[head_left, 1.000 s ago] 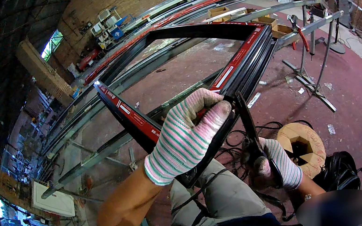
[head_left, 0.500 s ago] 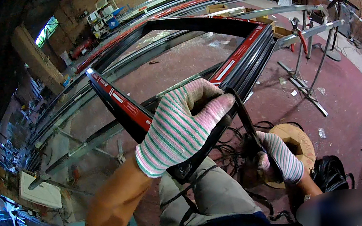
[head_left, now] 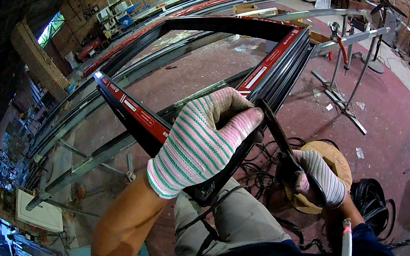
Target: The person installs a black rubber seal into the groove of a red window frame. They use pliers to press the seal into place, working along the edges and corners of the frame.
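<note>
A black window frame [head_left: 283, 78] with red-and-white film lies before me, its near corner over my legs. My left hand [head_left: 201, 139], in a pink, white and green striped knit glove, rests on the frame's near side. Its thumb and fingers pinch a black rubber strip [head_left: 276, 130] at the near right of the frame. From there the strip runs down to my right hand [head_left: 322, 176], gloved alike, lower and to the right. The right fingers are closed around the strip. The left fingertips partly hide where strip and frame meet.
Metal rails [head_left: 83, 171] support the frame. Below right are a cardboard-coloured spool [head_left: 336, 161], tangled black strip [head_left: 258, 173] and a black coil [head_left: 372, 203]. A metal stand [head_left: 349, 41] with red-handled pliers [head_left: 343, 50] is at right. A white stick [head_left: 346, 247] shows at the bottom.
Both hands keep their grip on the strip and barely shift against the frame. The view has moved slightly, and the white stick shows more clearly at the lower edge.
</note>
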A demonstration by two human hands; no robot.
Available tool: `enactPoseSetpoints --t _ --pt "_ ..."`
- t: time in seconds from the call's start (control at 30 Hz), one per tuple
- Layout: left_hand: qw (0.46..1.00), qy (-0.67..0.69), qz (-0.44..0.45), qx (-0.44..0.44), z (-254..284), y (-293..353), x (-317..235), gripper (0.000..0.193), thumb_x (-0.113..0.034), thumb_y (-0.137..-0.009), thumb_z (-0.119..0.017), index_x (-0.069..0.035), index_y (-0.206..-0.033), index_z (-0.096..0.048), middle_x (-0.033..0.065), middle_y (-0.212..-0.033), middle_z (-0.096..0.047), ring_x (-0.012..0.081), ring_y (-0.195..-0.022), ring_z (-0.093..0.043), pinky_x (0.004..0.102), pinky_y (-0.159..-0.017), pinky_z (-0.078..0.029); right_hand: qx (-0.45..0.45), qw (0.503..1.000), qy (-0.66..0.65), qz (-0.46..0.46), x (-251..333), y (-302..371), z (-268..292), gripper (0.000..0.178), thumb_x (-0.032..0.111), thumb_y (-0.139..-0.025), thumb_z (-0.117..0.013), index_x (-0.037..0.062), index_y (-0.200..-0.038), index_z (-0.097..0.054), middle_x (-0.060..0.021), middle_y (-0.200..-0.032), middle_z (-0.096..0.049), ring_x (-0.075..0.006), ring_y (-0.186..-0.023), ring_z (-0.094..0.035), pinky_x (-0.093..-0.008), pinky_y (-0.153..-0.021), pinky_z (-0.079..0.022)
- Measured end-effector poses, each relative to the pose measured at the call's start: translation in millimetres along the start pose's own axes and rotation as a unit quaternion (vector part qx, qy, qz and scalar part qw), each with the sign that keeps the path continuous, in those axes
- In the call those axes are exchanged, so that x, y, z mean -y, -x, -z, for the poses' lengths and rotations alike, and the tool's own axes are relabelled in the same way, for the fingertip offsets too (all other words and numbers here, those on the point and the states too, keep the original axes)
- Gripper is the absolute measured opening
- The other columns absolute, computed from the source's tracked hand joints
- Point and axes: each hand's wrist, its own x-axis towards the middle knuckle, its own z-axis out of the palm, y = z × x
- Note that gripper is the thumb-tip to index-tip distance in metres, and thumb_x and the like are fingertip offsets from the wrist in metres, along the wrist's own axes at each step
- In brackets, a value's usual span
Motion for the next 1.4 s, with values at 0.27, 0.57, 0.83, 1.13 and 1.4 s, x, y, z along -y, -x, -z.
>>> enactPoseSetpoints --t 0.27,0.57,0.83,1.13,1.4 --pt "1.0 0.018 -0.016 0.001 -1 1 -1 0.014 -0.014 -0.094 -0.066 0.0 -0.093 -0.067 -0.0015 -0.077 -0.062 0.0061 -0.074 -0.056 0.0245 -0.069 -0.048 0.001 0.999 0.044 0.014 6 2 4 0.036 0.026 -0.082 -0.067 -0.0041 -0.101 -0.061 -0.0125 -0.071 -0.057 -0.0134 -0.071 -0.05 -0.0338 -0.069 -0.048" --pt "1.0 0.008 -0.018 0.02 2 1 1 0.014 -0.015 -0.095 -0.066 -0.002 -0.094 -0.065 0.0017 -0.08 -0.068 0.0076 -0.076 -0.061 0.0252 -0.071 -0.05 -0.011 1.0 -0.013 -0.002 1 3 -2 0.037 0.03 -0.085 -0.066 -0.0013 -0.104 -0.061 -0.0059 -0.076 -0.061 -0.0101 -0.075 -0.048 -0.0316 -0.069 -0.047" --pt "0.999 0.041 -0.017 0.021 0 3 -1 0.013 -0.014 -0.095 -0.066 -0.001 -0.093 -0.065 -0.0011 -0.078 -0.062 0.0059 -0.075 -0.056 0.0243 -0.07 -0.047 -0.011 1.0 -0.005 0.007 14 4 -5 0.026 0.016 -0.088 -0.059 -0.0014 -0.108 -0.061 -0.0033 -0.078 -0.06 -0.01 -0.075 -0.049 -0.0295 -0.072 -0.047" --pt "0.999 0.035 -0.01 0.025 3 4 -2 0.014 -0.014 -0.095 -0.065 0.0 -0.094 -0.064 0.0032 -0.08 -0.066 0.0081 -0.076 -0.06 0.0258 -0.073 -0.049 -0.01 0.997 -0.06 -0.048 2 2 -7 0.026 0.017 -0.086 -0.063 0.0002 -0.106 -0.062 0.0006 -0.078 -0.056 -0.0086 -0.075 -0.046 -0.0273 -0.07 -0.045" --pt "0.999 0.024 -0.011 0.031 2 2 -2 0.016 -0.015 -0.095 -0.065 0.0 -0.093 -0.064 0.0033 -0.079 -0.066 0.0082 -0.075 -0.059 0.0257 -0.071 -0.049 0.027 0.999 -0.022 -0.029 4 4 -1 0.031 0.022 -0.085 -0.064 -0.0007 -0.107 -0.062 -0.0041 -0.081 -0.06 -0.0104 -0.078 -0.049 -0.0306 -0.072 -0.047"
